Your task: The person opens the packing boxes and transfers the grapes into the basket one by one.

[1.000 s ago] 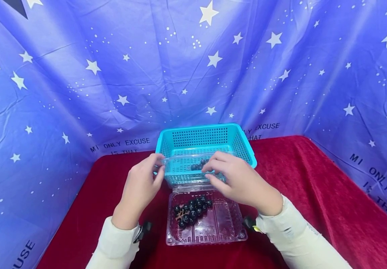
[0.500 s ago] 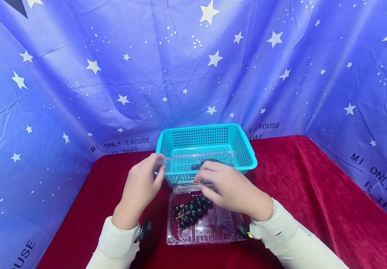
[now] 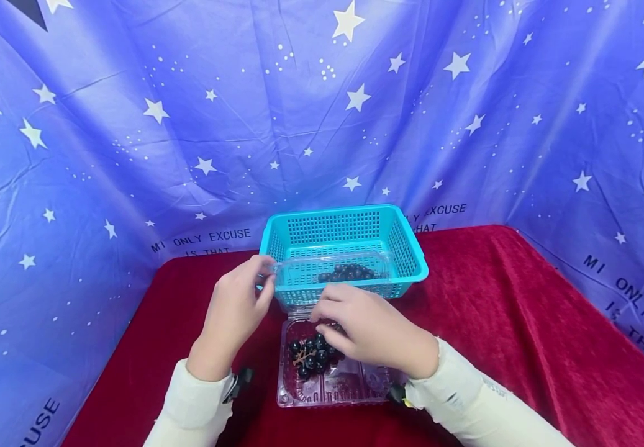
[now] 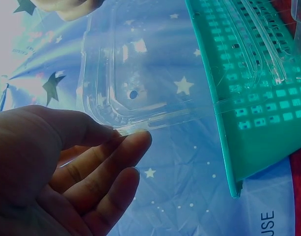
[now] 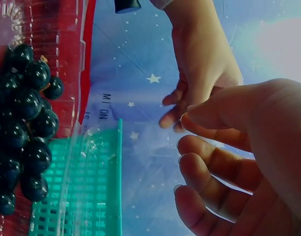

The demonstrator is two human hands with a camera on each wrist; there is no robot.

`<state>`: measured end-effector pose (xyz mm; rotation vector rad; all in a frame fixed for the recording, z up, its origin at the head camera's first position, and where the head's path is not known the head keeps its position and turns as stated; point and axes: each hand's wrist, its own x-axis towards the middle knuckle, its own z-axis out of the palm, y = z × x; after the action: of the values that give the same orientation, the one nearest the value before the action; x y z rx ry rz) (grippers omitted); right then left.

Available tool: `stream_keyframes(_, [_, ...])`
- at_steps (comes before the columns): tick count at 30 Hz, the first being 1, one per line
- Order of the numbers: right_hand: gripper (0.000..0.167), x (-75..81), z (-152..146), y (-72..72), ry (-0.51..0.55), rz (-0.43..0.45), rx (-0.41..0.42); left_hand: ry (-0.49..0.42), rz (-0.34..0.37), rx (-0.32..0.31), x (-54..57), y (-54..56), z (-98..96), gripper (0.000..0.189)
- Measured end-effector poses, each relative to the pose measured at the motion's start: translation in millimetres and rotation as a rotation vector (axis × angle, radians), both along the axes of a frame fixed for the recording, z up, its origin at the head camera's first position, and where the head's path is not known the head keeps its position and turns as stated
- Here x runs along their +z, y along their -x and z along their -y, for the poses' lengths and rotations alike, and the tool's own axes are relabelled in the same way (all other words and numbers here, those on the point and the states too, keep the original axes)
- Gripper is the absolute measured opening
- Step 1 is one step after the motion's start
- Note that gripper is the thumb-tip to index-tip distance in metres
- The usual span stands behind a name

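My left hand (image 3: 235, 310) pinches the upper left corner of the clear plastic lid (image 4: 133, 110) between thumb and fingers. That lid stands raised in front of the teal basket and is hinged to the clear plastic box (image 3: 349, 388). A bunch of dark grapes (image 3: 310, 360) with a brown stem lies in the box's left part. Over the bunch's far right part hovers my right hand (image 3: 374, 326), partly hiding it. Its fingers are loosely bent and hold nothing in the right wrist view, apart from the grapes (image 5: 30, 105).
The teal basket (image 3: 335, 215) stands behind the box. Dark grapes (image 3: 349, 273) show in the lid area; whether they lie in the basket or are reflected, I cannot tell. Red cloth (image 3: 523, 323) covers the table. A blue star-patterned curtain (image 3: 299, 112) hangs behind.
My right hand has moved down and left, from the lid's right side to over the grapes in the box. The left hand and lid have stayed in place.
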<state>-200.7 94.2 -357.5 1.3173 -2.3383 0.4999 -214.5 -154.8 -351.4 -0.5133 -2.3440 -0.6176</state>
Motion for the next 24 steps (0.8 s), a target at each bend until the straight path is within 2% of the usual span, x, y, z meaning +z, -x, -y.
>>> stream_keyframes(13, [0.01,-13.2,11,-4.9,-0.08,0.044,-0.046,-0.003,-0.003,-0.008,0.4,-0.5,-0.4,0.016])
stream_keyframes(24, [0.011,-23.8,20,-8.5,-0.139,0.083,-0.03,-0.001,0.002,-0.001,0.7,-0.9,-0.1,0.016])
